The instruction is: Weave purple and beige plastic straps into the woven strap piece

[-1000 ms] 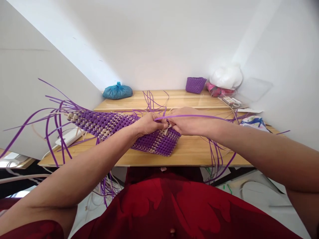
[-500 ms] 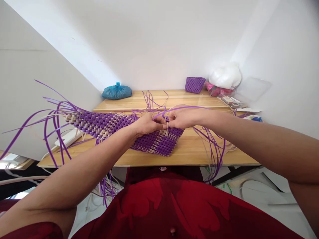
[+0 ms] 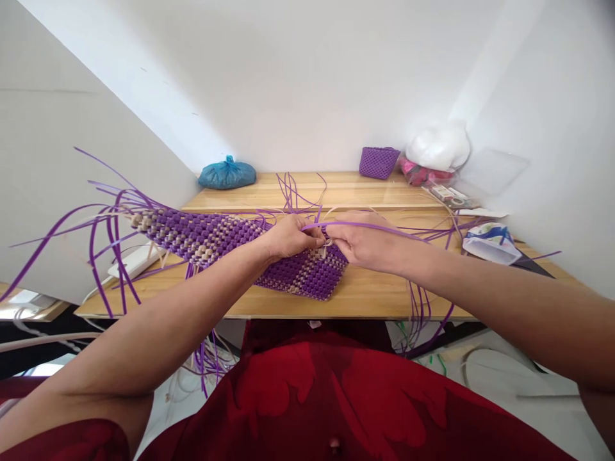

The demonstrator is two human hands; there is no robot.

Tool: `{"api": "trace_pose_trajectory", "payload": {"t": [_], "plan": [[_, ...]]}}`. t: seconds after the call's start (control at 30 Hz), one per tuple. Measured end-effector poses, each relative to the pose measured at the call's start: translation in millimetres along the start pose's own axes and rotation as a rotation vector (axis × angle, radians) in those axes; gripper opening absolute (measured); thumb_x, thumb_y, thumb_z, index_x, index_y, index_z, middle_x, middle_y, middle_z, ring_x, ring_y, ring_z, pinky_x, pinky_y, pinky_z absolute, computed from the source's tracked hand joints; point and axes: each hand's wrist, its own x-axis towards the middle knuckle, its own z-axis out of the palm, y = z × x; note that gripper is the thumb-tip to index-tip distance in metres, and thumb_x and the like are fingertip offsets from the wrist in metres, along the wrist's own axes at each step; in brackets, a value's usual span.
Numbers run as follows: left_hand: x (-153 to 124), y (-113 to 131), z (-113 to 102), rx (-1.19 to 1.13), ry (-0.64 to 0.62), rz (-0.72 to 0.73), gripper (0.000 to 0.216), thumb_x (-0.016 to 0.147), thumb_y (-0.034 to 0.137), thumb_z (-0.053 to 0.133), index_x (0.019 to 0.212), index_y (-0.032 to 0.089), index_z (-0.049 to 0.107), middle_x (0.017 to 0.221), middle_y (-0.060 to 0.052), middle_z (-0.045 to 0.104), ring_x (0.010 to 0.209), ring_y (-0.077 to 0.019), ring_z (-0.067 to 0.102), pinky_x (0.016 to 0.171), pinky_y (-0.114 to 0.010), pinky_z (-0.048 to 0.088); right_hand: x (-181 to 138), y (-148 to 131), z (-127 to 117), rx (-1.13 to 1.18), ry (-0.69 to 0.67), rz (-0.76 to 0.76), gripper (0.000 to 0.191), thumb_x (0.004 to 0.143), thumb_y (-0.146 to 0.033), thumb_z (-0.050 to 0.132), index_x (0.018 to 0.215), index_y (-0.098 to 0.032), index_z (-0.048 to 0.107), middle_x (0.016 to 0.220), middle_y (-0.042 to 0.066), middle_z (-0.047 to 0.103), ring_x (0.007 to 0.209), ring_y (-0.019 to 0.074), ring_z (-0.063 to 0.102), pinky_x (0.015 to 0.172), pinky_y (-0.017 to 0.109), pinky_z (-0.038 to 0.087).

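Observation:
A purple and beige woven piece (image 3: 307,275) of plastic strips slants across the table, its long left part rising toward the back left. My left hand (image 3: 293,238) is closed at its upper edge, thumb and forefinger pinched on the weave. Close beside it, my right hand (image 3: 360,240) is closed, its fingertips pinching a beige strip (image 3: 328,243) at the same spot. A loose purple strip (image 3: 375,225) runs from near my left fingers over the back of my right hand. Many loose purple strips (image 3: 115,237) fan out from the far left end. My fingers partly hide the strip ends.
On the wooden table (image 3: 369,294) a blue plastic bag (image 3: 227,174) stands back left. A small purple woven basket (image 3: 378,162) and a white bag (image 3: 438,147) stand back right. At right lies a white and blue packet (image 3: 492,243). Strips (image 3: 418,307) hang over the front edge.
My right hand has moved a little right and down, away from my left hand, with the beige strip. The strips under my right forearm have shifted. The packet at right shows more.

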Motion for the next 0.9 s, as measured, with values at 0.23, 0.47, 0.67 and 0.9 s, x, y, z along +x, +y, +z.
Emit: {"api": "trace_pose_trajectory", "payload": {"t": [0.23, 0.47, 0.67, 0.9], "plan": [[-2, 1, -1, 0.048, 0.007, 0.042, 0.014, 0.068, 0.028, 0.066, 0.062, 0.016, 0.060, 0.063, 0.003, 0.056, 0.063, -0.0118, 0.049, 0.066, -0.025, 0.040, -2, 8, 7, 0.087, 0.108, -0.071, 0.018, 0.088, -0.019, 0.058, 0.094, -0.023, 0.074, 0.100, 0.003, 0.073, 0.094, 0.0197, 0.060, 0.085, 0.030, 0.041], [-2, 3, -4, 0.162, 0.056, -0.003, 0.011, 0.071, 0.026, 0.067, 0.070, 0.016, 0.067, 0.069, 0.001, 0.064, 0.067, -0.0137, 0.055, 0.070, -0.026, 0.043, 20, 18, 0, 0.083, -0.022, 0.085, 0.016, 0.088, -0.022, 0.057, 0.086, -0.019, 0.073, 0.088, 0.004, 0.072, 0.079, 0.0166, 0.059, 0.069, 0.027, 0.037], [2, -3, -4, 0.161, 0.034, 0.017, 0.014, 0.071, 0.030, 0.070, 0.069, 0.016, 0.072, 0.063, 0.000, 0.065, 0.064, -0.0151, 0.057, 0.065, -0.025, 0.044, -22, -13, 17, -0.058, 0.231, 0.208, 0.020, 0.093, -0.032, 0.061, 0.081, -0.018, 0.070, 0.082, 0.006, 0.071, 0.073, 0.0176, 0.058, 0.070, 0.030, 0.037], [3, -7, -4, 0.186, 0.051, -0.001, 0.019, 0.072, 0.032, 0.068, 0.072, 0.014, 0.074, 0.066, -0.001, 0.067, 0.066, -0.0157, 0.059, 0.064, -0.025, 0.045, -32, -22, 86, 0.093, 0.503, 0.247, 0.022, 0.096, -0.037, 0.060, 0.086, -0.020, 0.071, 0.086, 0.006, 0.072, 0.082, 0.0184, 0.065, 0.079, 0.029, 0.046]]}}
